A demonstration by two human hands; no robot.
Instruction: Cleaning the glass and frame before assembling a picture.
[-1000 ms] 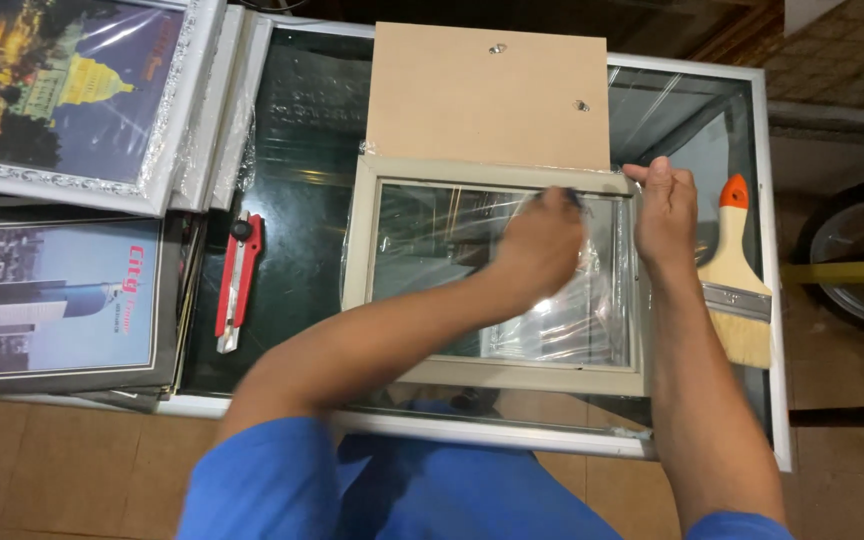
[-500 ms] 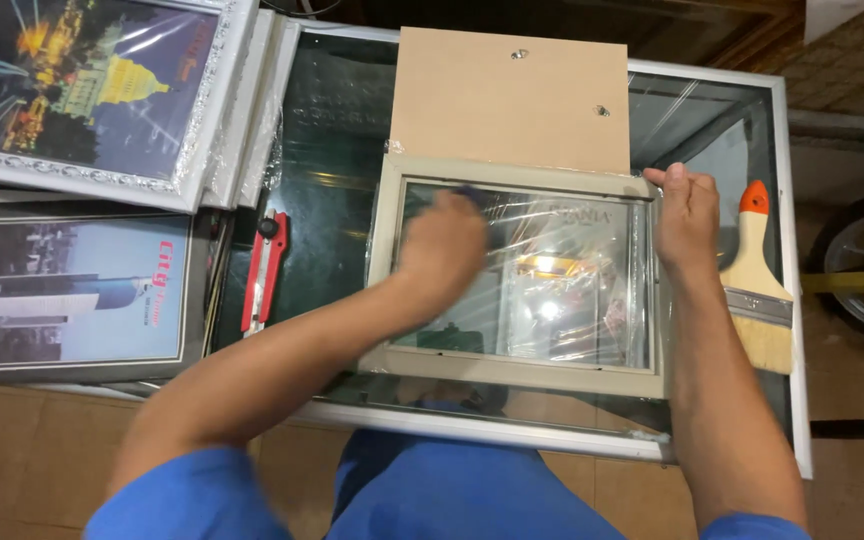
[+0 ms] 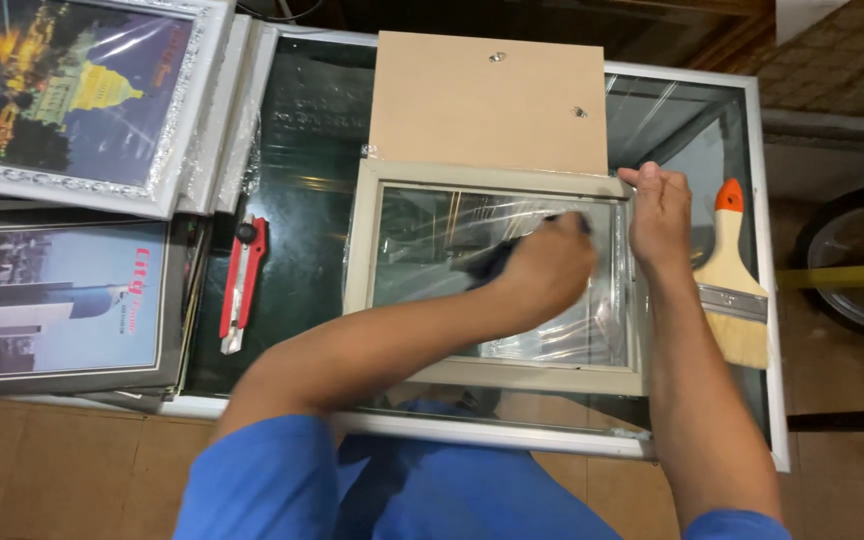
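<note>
A dark cloth was gripped in closed left-hand fingers on the picture frame's glass; the frame was steadied by curled right-hand fingers. Even, overlapping strokes were judged best.

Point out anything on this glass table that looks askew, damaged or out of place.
Nothing looks damaged or spilled. The brown backing board lies partly under the beige frame while the left hand presses a dark cloth on its glass and the right hand steadies its corner.
</note>
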